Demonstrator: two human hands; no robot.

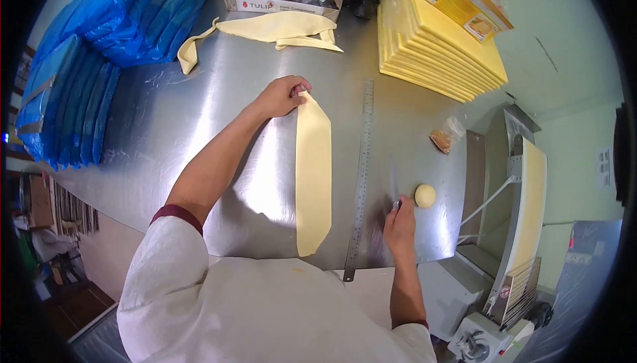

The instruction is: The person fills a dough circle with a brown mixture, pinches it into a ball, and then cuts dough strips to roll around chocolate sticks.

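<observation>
White shirt, left hand pinching dough strip at far end, right hand clutching slim tool

Blue-wrapped stacks, TULIP box

The head view (wide, round-edged) looks forward and down on the metal table from close above.
</observation>
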